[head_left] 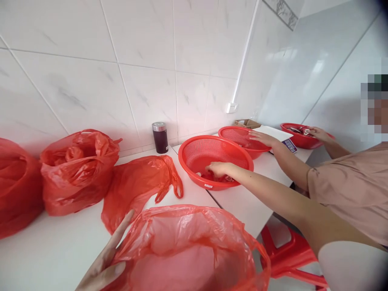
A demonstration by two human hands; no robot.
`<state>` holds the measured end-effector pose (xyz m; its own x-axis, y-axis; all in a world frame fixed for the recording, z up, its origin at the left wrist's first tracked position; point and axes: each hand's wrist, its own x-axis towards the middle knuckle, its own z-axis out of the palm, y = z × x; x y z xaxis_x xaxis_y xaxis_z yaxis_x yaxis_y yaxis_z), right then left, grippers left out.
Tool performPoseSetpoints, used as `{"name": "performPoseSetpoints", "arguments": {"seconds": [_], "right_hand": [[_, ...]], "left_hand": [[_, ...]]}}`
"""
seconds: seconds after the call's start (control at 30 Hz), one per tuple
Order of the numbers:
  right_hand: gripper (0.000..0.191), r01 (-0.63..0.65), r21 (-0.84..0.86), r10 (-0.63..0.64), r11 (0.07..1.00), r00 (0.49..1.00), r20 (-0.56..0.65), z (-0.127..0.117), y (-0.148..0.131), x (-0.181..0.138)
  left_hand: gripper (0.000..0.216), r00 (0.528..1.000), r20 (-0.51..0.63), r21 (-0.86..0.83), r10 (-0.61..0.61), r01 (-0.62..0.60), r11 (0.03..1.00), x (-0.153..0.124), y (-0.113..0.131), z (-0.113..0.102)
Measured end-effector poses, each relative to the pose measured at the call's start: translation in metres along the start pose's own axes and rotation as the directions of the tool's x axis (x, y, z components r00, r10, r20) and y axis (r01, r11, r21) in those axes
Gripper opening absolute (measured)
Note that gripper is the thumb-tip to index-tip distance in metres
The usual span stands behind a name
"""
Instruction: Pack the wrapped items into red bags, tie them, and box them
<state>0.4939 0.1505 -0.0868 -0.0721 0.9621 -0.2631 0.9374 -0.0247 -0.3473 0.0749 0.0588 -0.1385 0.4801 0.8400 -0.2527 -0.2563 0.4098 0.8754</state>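
Note:
My left hand (106, 258) is at the left side of an upright red plastic bag (182, 246) with a wide mouth. Its index finger stretches along the outside and its thumb lies over the bag's edge, the film caught between them. My right hand (217, 169) reaches down into a red perforated plastic basket (185, 161). Its fingers bend together at the basket floor, and what they grip is hidden. Small pale packets (229, 178) lie beside that hand, too small to make out. A flattened red plastic bag (133, 182) lies between the bags and the basket.
Two bulky red bags (79, 173) stand at the left. A dark tumbler (160, 138) is by the wall. Farther right, a co-worker's hands (262, 138) are at two more red baskets (303, 139). A red stool (287, 250) stands below the table edge.

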Motion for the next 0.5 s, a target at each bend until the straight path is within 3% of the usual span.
{"name": "performPoseSetpoints", "arguments": {"seconds": [0.13, 0.23, 0.33, 0.4, 0.5], "right_hand": [[0.018, 0.086, 0.058, -0.078, 0.995, 0.989, -0.127, -0.018, -0.005, -0.001], [0.020, 0.169, 0.120, -0.140, 0.978, 0.965, -0.220, -0.040, -0.026, -0.005], [0.023, 0.281, 0.205, -0.220, 0.937, 0.935, -0.278, -0.058, -0.069, -0.028], [0.028, 0.459, 0.252, -0.359, 0.852, 0.863, -0.356, -0.063, -0.108, -0.056], [0.029, 0.648, 0.168, -0.537, 0.743, 0.726, -0.430, -0.052, -0.165, -0.102]], "left_hand": [[0.077, 0.993, -0.100, -0.120, -0.057, 0.045, 0.992, -0.005, -0.002, 0.002], [0.052, 0.981, -0.108, -0.168, -0.163, 0.143, 0.975, -0.009, -0.005, -0.002], [0.035, 0.985, -0.045, -0.182, -0.164, 0.154, 0.971, -0.008, -0.005, 0.001], [0.047, 0.994, 0.040, -0.212, -0.105, 0.111, 0.971, -0.007, -0.003, 0.007], [0.062, 0.987, 0.161, -0.248, -0.014, 0.054, 0.967, -0.004, -0.004, 0.016]]}}
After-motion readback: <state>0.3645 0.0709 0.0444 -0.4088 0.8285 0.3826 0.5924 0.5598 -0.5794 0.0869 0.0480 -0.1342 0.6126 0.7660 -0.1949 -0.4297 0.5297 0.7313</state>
